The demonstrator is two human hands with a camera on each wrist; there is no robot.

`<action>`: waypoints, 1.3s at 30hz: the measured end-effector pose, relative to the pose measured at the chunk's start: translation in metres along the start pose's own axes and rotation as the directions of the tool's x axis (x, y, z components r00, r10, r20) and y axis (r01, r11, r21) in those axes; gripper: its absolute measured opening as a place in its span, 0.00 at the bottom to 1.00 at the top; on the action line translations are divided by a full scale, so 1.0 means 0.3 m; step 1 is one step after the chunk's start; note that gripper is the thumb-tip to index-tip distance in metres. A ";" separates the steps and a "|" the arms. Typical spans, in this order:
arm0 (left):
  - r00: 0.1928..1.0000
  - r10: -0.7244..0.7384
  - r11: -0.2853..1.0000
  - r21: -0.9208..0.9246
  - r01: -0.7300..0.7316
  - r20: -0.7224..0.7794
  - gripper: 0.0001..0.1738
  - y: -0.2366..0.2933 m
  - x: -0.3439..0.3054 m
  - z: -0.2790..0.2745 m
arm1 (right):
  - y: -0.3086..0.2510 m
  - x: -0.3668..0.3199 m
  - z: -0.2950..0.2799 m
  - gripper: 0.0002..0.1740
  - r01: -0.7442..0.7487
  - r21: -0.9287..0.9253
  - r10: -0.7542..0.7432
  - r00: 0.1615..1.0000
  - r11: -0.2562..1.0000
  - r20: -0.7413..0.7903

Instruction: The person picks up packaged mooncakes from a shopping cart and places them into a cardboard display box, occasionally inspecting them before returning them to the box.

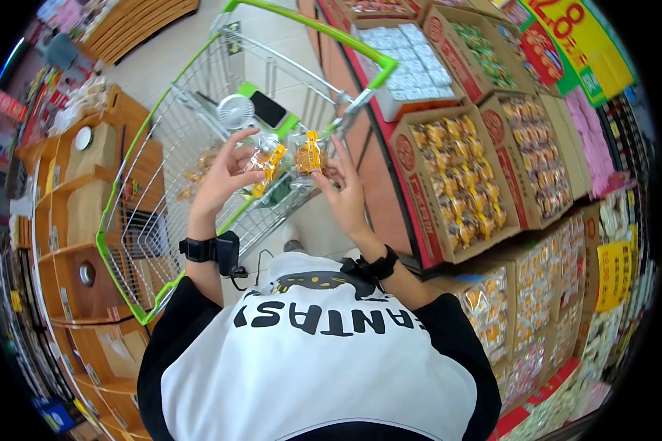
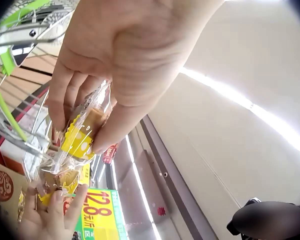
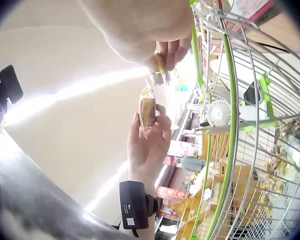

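My left hand (image 1: 224, 176) pinches a clear-wrapped pastry (image 1: 267, 165) with a yellow label between thumb and fingers. Close beside it, my right hand (image 1: 344, 192) grips a second wrapped pastry (image 1: 309, 156), also banded in yellow. Both are held up over the near end of a shopping cart (image 1: 154, 121) with green trim. The left wrist view shows the left hand's pastry (image 2: 82, 132) at close range, with the other pastry (image 2: 60, 177) just beneath it. In the right wrist view the right hand's pastry is partly hidden by the fingers.
Cartons of wrapped pastries (image 1: 460, 180) line a red-edged display on the right. Wooden shelves (image 1: 81, 213) stand at the left. A white fan (image 1: 235, 112) and a phone (image 1: 268, 109) sit at the cart's handle end, and wrapped goods (image 3: 275, 182) lie inside the cart.
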State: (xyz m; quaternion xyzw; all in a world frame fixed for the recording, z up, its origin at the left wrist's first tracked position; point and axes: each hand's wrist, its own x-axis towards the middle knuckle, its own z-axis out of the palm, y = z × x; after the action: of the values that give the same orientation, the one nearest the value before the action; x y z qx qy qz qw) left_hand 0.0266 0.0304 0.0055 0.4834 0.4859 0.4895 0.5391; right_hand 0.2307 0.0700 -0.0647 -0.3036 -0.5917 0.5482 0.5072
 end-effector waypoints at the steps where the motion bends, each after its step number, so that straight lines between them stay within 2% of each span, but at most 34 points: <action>1: 1.000 -0.003 1.000 0.018 0.003 0.030 0.40 -0.003 0.018 0.032 | -0.009 -0.012 -0.034 0.38 -0.031 0.038 0.031 0.999 0.999 -0.014; 5: 0.994 -0.003 0.999 -0.049 0.009 0.111 0.40 -0.042 0.067 0.162 | -0.019 -0.067 -0.156 0.37 0.038 0.051 -0.028 0.982 0.998 -0.189; 15: 0.963 -0.006 0.997 -0.070 0.026 0.271 0.43 -0.076 0.143 0.401 | -0.096 -0.147 -0.377 0.33 0.085 0.216 -0.013 0.949 0.973 -0.316; 17: 0.950 0.002 0.995 -0.098 0.030 0.311 0.43 -0.082 0.154 0.444 | -0.105 -0.169 -0.407 0.30 0.051 0.346 0.059 0.952 0.937 -0.300; 18: 0.945 -0.004 0.995 -0.093 0.036 0.326 0.43 -0.083 0.156 0.466 | -0.104 -0.180 -0.418 0.30 0.056 0.345 0.059 0.947 0.937 -0.316; 20: 0.926 -0.110 0.986 -0.076 0.147 0.362 0.41 -0.086 0.163 0.506 | -0.101 -0.204 -0.441 0.31 0.027 0.470 0.134 0.943 0.883 -0.305; 22: 0.907 -0.146 0.982 -0.056 0.183 0.396 0.38 -0.103 0.185 0.542 | -0.089 -0.220 -0.473 0.32 0.008 0.527 0.177 0.937 0.850 -0.300; 24: 0.871 -0.245 0.964 0.010 0.267 0.427 0.37 -0.112 0.210 0.571 | -0.091 -0.237 -0.502 0.32 -0.003 0.585 0.216 0.931 0.811 -0.294; 26: 0.837 -0.246 0.964 0.035 0.263 0.488 0.35 -0.144 0.244 0.595 | -0.106 -0.253 -0.530 0.31 -0.093 0.616 0.313 0.913 0.782 -0.260; 28: 0.806 -0.145 0.989 0.108 0.101 0.575 0.38 -0.168 0.274 0.634 | -0.073 -0.266 -0.556 0.30 -0.117 0.581 0.334 0.899 0.805 -0.281; 30: 0.757 -0.170 0.985 0.131 0.111 0.631 0.39 -0.187 0.315 0.658 | -0.072 -0.270 -0.580 0.29 -0.144 0.544 0.354 0.885 0.827 -0.304; 32: 0.736 -0.137 0.988 0.146 0.052 0.663 0.38 -0.193 0.355 0.700 | -0.101 -0.265 -0.599 0.27 -0.149 0.424 0.328 0.862 0.893 -0.388; 34: 0.705 -0.173 0.983 0.166 0.080 0.687 0.39 -0.191 0.397 0.728 | -0.091 -0.257 -0.633 0.26 -0.141 0.388 0.313 0.848 0.911 -0.427; 36: 0.683 -0.193 0.981 0.163 0.109 0.704 0.41 -0.208 0.449 0.758 | -0.078 -0.255 -0.677 0.27 -0.265 0.194 0.326 0.821 0.945 -0.469; 37: 0.675 -0.196 0.980 0.166 0.110 0.711 0.41 -0.215 0.470 0.772 | -0.084 -0.250 -0.695 0.31 -0.276 0.248 0.363 0.814 0.929 -0.453; 38: 0.665 -0.180 0.979 0.195 0.053 0.725 0.43 -0.221 0.490 0.787 | -0.084 -0.244 -0.704 0.31 -0.272 0.252 0.362 0.810 0.929 -0.462; 39: 0.654 -0.165 0.975 0.222 -0.006 0.739 0.44 -0.223 0.507 0.800 | -0.083 -0.235 -0.710 0.33 -0.194 0.200 0.270 0.821 0.960 -0.504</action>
State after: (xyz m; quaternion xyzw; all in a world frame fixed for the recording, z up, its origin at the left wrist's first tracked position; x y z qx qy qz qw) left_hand 0.2772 0.1677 -0.0543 0.6735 0.2875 0.1685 0.6598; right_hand 0.4556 0.0726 -0.0844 -0.4755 -0.3488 0.5418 0.5989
